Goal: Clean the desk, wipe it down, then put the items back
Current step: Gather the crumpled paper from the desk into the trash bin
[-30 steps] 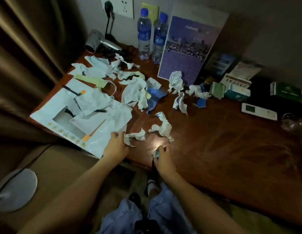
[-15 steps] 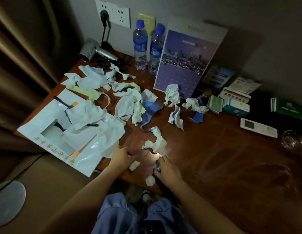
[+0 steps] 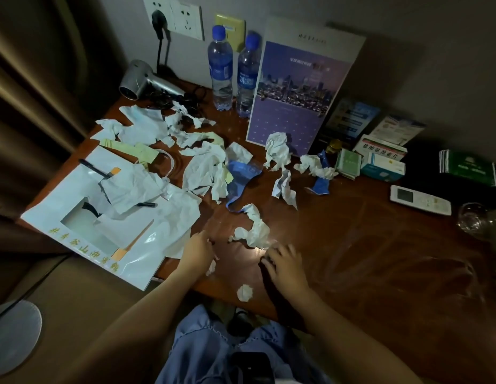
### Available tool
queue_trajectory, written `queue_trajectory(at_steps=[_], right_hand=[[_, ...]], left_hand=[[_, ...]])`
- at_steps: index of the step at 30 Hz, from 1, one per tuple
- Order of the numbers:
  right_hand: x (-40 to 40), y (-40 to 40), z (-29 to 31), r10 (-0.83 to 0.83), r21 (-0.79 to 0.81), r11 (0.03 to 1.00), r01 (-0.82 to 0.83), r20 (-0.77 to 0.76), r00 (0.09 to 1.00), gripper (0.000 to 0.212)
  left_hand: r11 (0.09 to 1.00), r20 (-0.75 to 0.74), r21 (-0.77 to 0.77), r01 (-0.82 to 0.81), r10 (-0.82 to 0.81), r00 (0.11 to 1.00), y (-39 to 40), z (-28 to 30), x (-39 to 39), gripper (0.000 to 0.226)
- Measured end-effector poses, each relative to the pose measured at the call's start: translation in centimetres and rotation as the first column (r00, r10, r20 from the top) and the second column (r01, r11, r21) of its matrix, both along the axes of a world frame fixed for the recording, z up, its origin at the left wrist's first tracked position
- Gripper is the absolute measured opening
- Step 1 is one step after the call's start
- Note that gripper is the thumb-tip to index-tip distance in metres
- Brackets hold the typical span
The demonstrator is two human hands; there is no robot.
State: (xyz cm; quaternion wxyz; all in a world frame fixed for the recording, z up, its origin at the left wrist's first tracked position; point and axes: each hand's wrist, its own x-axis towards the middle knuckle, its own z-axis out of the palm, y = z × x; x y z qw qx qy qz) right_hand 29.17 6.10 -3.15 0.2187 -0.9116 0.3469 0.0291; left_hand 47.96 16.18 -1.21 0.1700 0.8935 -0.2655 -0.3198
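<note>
The brown wooden desk (image 3: 352, 259) is littered with crumpled white tissues and torn paper. My left hand (image 3: 195, 253) lies near the front edge, and a small tissue scrap (image 3: 212, 266) pokes out from under its curled fingers. My right hand (image 3: 287, 266) rests on the desk with bent fingers and nothing visible in it, just below a long crumpled tissue (image 3: 253, 231). Between my hands, a small tissue ball (image 3: 244, 292) sits at the desk's edge. Further back lie more tissue wads (image 3: 206, 173) and a blue wrapper (image 3: 242, 176).
A large white envelope (image 3: 83, 231) with pens overhangs the left edge. At the back are a hair dryer (image 3: 142, 84), two water bottles (image 3: 220, 67), and a calendar board (image 3: 299, 95). Medicine boxes (image 3: 382, 162), a remote (image 3: 420, 200) and a glass (image 3: 472, 217) stand at the right.
The view has tilted up and both hands have slid slightly forward on the desk. The tissue my left hand gripped has shrunk to a scrap, and a small tissue ball now lies between my hands.
</note>
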Motion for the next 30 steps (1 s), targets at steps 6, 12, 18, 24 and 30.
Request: queue_trajectory(at_steps=[6,12,18,24,30], right_hand=[[0.4,1.8,1.1,0.443,0.038,0.896,-0.442,-0.035,0.896,0.027],[-0.4,3.4,0.9,0.539,0.128,0.842,-0.524,-0.171,0.825,0.03],[0.5,3.8,0.5,0.481,0.179,0.875,-0.449,-0.222,0.848,0.04],[0.8,3.3,0.2,0.256,0.173,0.961,-0.216,-0.259,0.931,0.043],[-0.5,-0.4,0.6,-0.041,0.136,0.989,0.06,-0.137,0.99,0.023]], left_hand=[[0.998,-0.006,-0.042,-0.045,0.045,0.999,1.4,0.0,-0.2,0.023],[0.997,0.049,-0.027,-0.069,0.07,0.996,2.5,-0.6,-0.3,0.022],[0.999,0.046,-0.014,-0.041,0.041,0.998,2.4,-0.7,-0.2,0.026],[0.999,0.045,-0.03,-0.024,0.025,0.999,1.4,-0.5,0.3,0.025],[0.999,0.002,-0.023,0.036,-0.036,0.999,-0.2,-0.2,0.8,0.031]])
